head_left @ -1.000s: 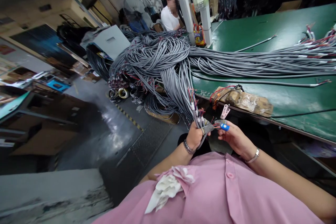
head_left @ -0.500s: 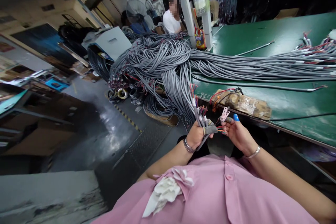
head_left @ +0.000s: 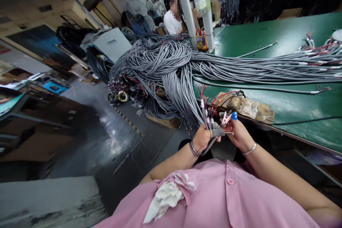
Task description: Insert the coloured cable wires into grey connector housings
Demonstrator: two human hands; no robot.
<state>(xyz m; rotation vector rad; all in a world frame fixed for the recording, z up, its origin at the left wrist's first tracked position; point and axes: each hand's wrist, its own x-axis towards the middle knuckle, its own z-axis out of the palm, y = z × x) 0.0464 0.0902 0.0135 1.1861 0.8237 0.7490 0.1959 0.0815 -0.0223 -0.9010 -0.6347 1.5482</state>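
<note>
My left hand [head_left: 202, 138] is wrapped around several grey cables [head_left: 209, 124], whose stripped ends fan out in thin coloured wires [head_left: 203, 91] above the fist. A grey cover sits on one finger. From the left fingertips, short orange and red wires [head_left: 228, 133] stick out to the right. Right beside them is my right hand [head_left: 239, 133], its fingers drawn together at a pink clip [head_left: 226, 118]. The thumb wears a blue fingertip cover [head_left: 234, 115]. Whether the clip touches the wires is too small to tell.
A wooden block [head_left: 247, 107] with red and black leads lies at the edge of the green table [head_left: 301, 103]. A large heap of grey cables [head_left: 165, 57] hangs over the table's left end. Behind it sits a person in white [head_left: 172, 22]. A white post [head_left: 187, 7] stands on the table.
My right hand has moved left and closer to the left hand, bringing the pink clip near the coloured wires. The held cables have shifted slightly right, with their ends spread higher.
</note>
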